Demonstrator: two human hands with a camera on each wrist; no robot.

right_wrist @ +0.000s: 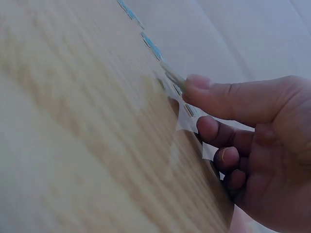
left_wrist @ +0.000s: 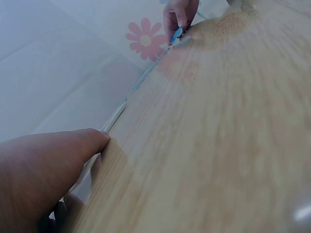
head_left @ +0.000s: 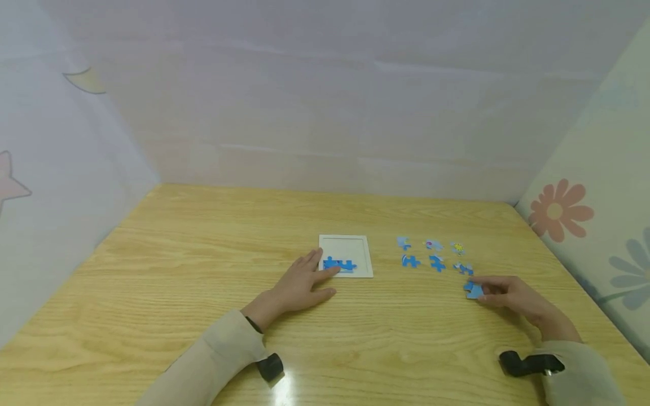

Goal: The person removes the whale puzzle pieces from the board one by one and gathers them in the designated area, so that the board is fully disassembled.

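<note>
While the left hand (head_left: 304,282) lies flat on the table (head_left: 203,293), fingers straight and relaxed, its fingertips sit on the near-left corner of the white puzzle tray (head_left: 368,254), touching the blue joined pieces (head_left: 339,264) already seated along the tray's near edge. Likely reason: pinning the tray and the placed pieces so they don't slide on the smooth wood.

Right hand (head_left: 508,293) is well apart to the right, fingers curled, pinching one blue loose piece (head_left: 474,290) between thumb and fingertips. The piece is tilted, one edge lifted off the table, as the left wrist view shows (left_wrist: 176,35). Judged as a pick-up grip: a thin flat piece needs an edge tipped up before fingers can get under it.

Six spare pieces (head_left: 433,254) lie just beyond that hand in two neat rows of three, apart from each other and beside the tray, not in it. Spaced out face-up like that, each is readable and can be taken singly.

Right wrist view is blurred; finger contact on the piece isn't clear there.
</note>
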